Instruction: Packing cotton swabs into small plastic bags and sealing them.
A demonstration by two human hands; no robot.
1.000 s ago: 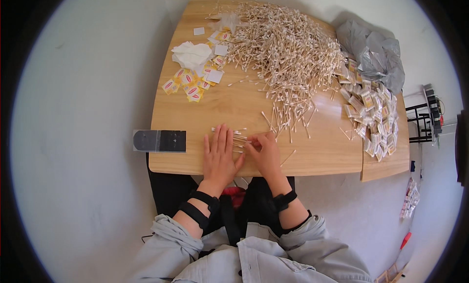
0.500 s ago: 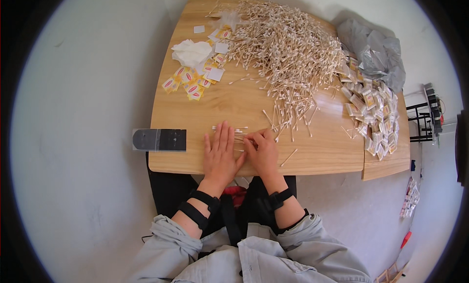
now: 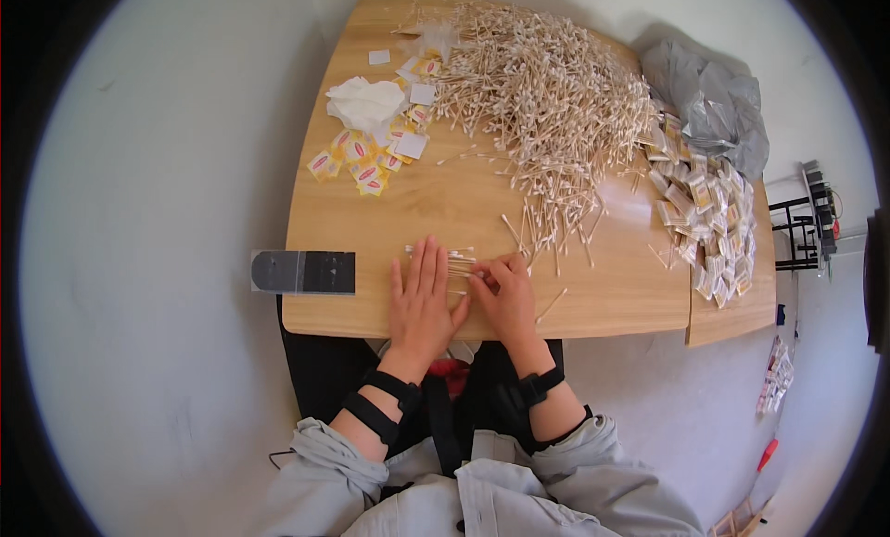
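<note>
One small bundle of thin, pale wooden cotton swabs (image 3: 451, 262) lay side by side at the near edge of the light wooden bench (image 3: 445, 208). The left hand (image 3: 422, 296) pressed flat on it, grip released, fingers spread. The right hand (image 3: 505, 294) had its grip curled, pinching the bundle's right end. One large heap of loose swabs (image 3: 547, 101) sat far right; two clusters of small packets (image 3: 366, 161) lay apart, left and right.

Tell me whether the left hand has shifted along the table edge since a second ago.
No. The left hand lies flat the same way right of the dark rectangular block.
</note>
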